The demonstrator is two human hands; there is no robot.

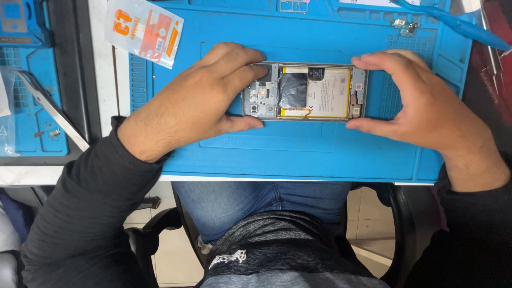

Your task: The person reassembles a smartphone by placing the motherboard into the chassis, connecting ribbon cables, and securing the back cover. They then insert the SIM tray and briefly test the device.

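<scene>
Blue repair mat (298, 154) on your surface carries the opened phone (305, 92) lying flat at its centre, your left hand (197, 101) and right hand (421, 101) clasping opposite ends, fingers (250, 69) steadying it.

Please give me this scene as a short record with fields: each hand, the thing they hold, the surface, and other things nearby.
left hand: grips the camera end of the opened phone
right hand: grips the opposite end
phone: back cover off, battery exposed, lying flat
surface: blue repair mat
nearby: plastic packet at upper left, tweezers at far left, blue tool at upper right
</scene>
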